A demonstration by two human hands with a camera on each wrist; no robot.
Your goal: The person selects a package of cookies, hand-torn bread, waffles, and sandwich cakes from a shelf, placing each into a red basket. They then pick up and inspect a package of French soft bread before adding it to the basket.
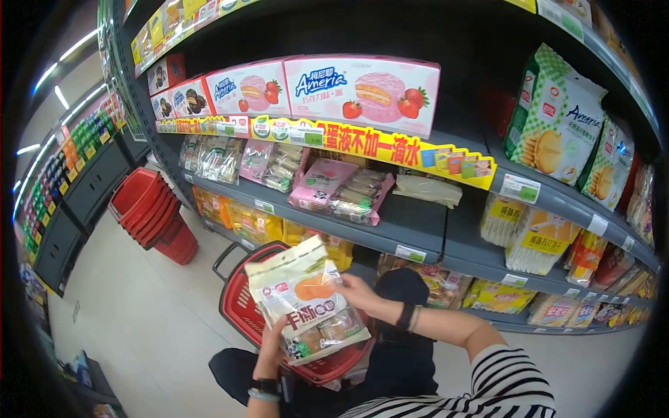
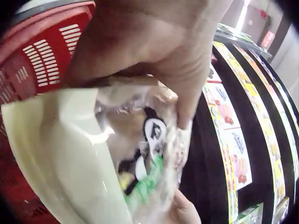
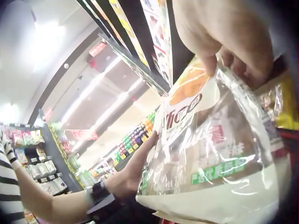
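Note:
A cream and clear plastic bag of bread (image 1: pixel 310 296), with an orange bread picture and a small panda print, is held over a red shopping basket (image 1: pixel 234 306) in the head view. My left hand (image 1: pixel 272 343) grips its lower left edge, thumb over the front. At the upper right edge my right hand (image 1: pixel 360 292) pinches the bag. In the left wrist view the left hand (image 2: pixel 154 42) wraps the bag beside its panda print. Green lettering shows on the bag's other face in the right wrist view, under the right hand (image 3: pixel 229 37).
Ahead stand dark shelves with a pink Ameria box (image 1: pixel 362 94) and pink bags (image 1: pixel 341 191) below it. Green biscuit bags (image 1: pixel 557 115) stand at the right. A stack of red baskets (image 1: pixel 153 216) is on the floor (image 1: pixel 132 313) at the left.

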